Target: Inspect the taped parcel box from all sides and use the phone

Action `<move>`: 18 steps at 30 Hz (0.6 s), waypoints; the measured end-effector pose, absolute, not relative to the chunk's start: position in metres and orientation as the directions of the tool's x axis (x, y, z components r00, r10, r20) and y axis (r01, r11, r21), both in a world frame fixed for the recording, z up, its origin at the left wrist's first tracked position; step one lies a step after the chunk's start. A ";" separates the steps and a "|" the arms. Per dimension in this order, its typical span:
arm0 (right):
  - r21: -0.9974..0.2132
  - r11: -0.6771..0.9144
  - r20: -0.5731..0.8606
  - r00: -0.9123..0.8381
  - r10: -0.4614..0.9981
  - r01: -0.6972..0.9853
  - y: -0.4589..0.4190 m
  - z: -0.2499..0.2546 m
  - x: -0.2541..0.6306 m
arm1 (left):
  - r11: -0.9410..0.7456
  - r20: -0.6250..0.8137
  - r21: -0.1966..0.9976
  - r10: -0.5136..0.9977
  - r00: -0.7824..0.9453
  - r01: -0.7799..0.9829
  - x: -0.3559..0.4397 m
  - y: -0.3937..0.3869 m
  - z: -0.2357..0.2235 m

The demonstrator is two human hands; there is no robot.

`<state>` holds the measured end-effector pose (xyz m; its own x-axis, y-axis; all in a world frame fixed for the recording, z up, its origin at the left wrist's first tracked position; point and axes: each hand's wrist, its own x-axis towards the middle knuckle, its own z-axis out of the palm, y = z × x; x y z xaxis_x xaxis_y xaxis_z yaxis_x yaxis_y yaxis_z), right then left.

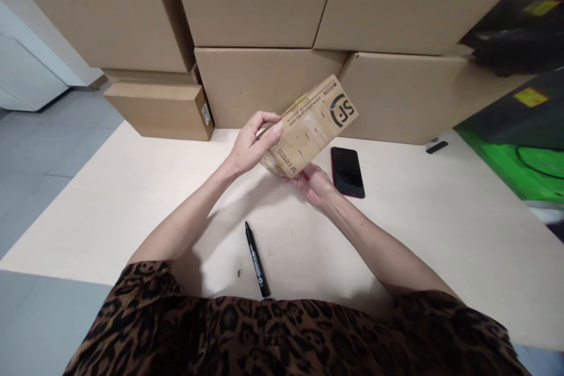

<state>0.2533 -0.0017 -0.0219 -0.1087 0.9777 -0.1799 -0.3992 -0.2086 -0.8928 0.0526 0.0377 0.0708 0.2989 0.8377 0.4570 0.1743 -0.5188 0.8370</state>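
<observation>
A small cardboard box (312, 126) with SF Express print and clear tape is held tilted above the table. My left hand (253, 142) grips its left end, thumb on the printed face and fingers over the top edge. From below, my right hand (315, 184) supports the lower edge; its fingertips are partly hidden behind the box. A black marker pen (256, 258) lies on the table near my body. To the right of my right hand, a phone (348, 172) with a red edge lies with its dark screen up.
Large cardboard boxes (255, 0) are stacked along the back of the pale table (145, 205). A flatter box (158, 108) sits at the back left. Near the right rear is a small black object (437, 147). A green surface (520, 164) lies beyond the right edge.
</observation>
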 end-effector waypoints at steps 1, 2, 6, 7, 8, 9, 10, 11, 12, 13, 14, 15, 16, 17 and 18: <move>-0.896 -0.214 -0.185 -0.112 0.976 -0.388 -0.003 -0.021 0.253 | -0.542 0.469 0.816 0.825 0.316 0.201 0.053 0.038 0.067; -0.900 -0.220 -0.189 -0.119 0.975 -0.375 -0.004 -0.020 0.253 | -0.561 0.475 0.796 0.812 0.339 0.230 0.053 0.038 0.064; -0.929 -0.234 -0.192 -0.165 0.967 -0.287 -0.011 -0.015 0.249 | -0.553 0.407 0.782 0.803 0.436 0.287 0.048 0.043 0.063; -0.938 -0.236 -0.194 -0.182 0.964 -0.254 -0.014 -0.014 0.248 | -0.542 0.388 0.790 0.804 0.450 0.287 0.047 0.045 0.065; -0.942 -0.248 -0.204 -0.202 0.958 -0.226 -0.018 -0.012 0.247 | -0.533 0.373 0.796 0.805 0.461 0.285 0.045 0.046 0.067; -0.951 -0.253 -0.208 -0.236 0.949 -0.178 -0.023 -0.009 0.245 | -0.525 0.360 0.802 0.805 0.472 0.284 0.044 0.048 0.070; -0.969 -0.226 -0.191 -0.282 0.940 -0.097 -0.029 -0.006 0.244 | -0.516 0.345 0.808 0.805 0.483 0.283 0.042 0.048 0.072; -0.990 -0.143 -0.141 -0.342 0.929 0.018 -0.037 -0.001 0.241 | -0.507 0.328 0.814 0.805 0.494 0.286 0.041 0.048 0.075; -0.988 0.006 -0.061 -0.429 0.901 0.152 -0.045 0.004 0.239 | -0.497 0.309 0.818 0.806 0.505 0.291 0.040 0.048 0.077; -0.931 0.230 0.044 -0.538 0.842 0.284 -0.054 0.009 0.236 | -0.488 0.292 0.821 0.806 0.515 0.298 0.039 0.048 0.079; -0.803 0.478 0.144 -0.662 0.735 0.356 -0.063 0.015 0.232 | -0.480 0.277 0.823 0.806 0.523 0.304 0.038 0.048 0.080; -0.631 0.691 0.197 -0.789 0.582 0.352 -0.071 0.020 0.228 | -0.474 0.266 0.825 0.806 0.529 0.308 0.037 0.047 0.081; -0.457 0.840 0.205 -0.885 0.418 0.291 -0.079 0.025 0.224 | -0.472 0.260 0.826 0.804 0.534 0.308 0.036 0.047 0.082; -0.306 0.929 0.174 -0.947 0.270 0.208 -0.087 0.029 0.220 | -0.473 0.259 0.826 0.802 0.539 0.307 0.036 0.047 0.083; -0.188 0.973 0.127 -0.979 0.161 0.136 -0.093 0.031 0.216 | -0.475 0.260 0.826 0.799 0.543 0.304 0.036 0.047 0.083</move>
<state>0.2158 -0.0926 0.0312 -0.9786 0.1614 0.1273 0.1360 0.9727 -0.1880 0.0357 0.0475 0.0834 0.5426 0.7987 0.2603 0.3038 -0.4755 0.8256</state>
